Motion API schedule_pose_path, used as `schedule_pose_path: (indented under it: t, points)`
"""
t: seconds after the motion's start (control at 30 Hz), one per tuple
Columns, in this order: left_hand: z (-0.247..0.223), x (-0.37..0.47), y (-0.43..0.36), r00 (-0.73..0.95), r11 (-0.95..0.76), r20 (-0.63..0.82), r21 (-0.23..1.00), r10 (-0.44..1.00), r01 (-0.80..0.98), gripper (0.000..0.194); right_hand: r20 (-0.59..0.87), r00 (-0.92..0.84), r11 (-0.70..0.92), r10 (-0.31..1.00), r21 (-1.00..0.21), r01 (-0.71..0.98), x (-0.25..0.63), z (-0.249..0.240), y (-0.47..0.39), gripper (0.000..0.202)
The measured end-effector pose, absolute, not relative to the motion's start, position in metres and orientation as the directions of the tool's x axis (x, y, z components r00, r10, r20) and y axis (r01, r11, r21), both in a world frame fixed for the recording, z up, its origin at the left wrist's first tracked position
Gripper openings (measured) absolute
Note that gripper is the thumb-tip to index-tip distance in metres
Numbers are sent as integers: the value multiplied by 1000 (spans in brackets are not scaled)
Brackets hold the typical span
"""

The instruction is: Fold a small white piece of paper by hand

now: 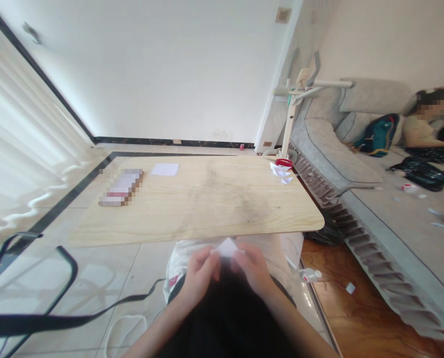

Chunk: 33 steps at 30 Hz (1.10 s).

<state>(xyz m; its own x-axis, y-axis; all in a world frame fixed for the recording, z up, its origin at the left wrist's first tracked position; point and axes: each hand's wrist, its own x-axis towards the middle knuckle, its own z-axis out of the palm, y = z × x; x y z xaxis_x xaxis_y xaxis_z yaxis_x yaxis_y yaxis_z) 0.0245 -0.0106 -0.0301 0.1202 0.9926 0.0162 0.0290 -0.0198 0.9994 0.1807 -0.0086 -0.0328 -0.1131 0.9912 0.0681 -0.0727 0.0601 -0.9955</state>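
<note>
Between my two hands, over my lap and just below the table's near edge, is a small folded piece of white paper (227, 247) with its pointed corner up. My left hand (200, 267) pinches its left side between thumb and fingers. On the right side, my right hand (252, 264) grips it the same way, slightly blurred. Flat white paper sheets (166, 169) lie at the back left of the wooden table (177, 209). Folded white paper pieces (280, 171) and red-handled scissors (283, 163) sit together at the back right corner.
A pixelated, phone-like object (121, 188) lies on the table's left. To the right stand a grey sofa (379, 223) with a seated person, a backpack (381, 135) and a black bag (425, 174). A white bottle (311, 275) is near the floor at right. A black strap (76, 320) crosses lower left.
</note>
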Motion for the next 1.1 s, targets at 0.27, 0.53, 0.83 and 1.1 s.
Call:
schedule_pose_path:
  t: [0.27, 0.53, 0.83, 1.1]
  points:
    - [-45, 26, -10, 179, -23, 48, 990, 983, -137, 47, 88, -146, 83, 985, -996, -39, 178, -32, -8, 37]
    - [-25, 27, -10, 183, 20, -21, 1000, 983, 6, 58, 46, -126, 38, 991, -997, -67, 177, -33, -6, 44]
    - [-23, 27, -10, 183, 107, -98, 994, 978, -37, 58, 46, -122, 42, 991, -998, -36, 181, -34, -5, 49]
    - [-36, 26, -11, 177, 107, -94, 992, 980, -65, 56, 75, -174, 69, 982, -997, -41, 185, -33, -6, 48]
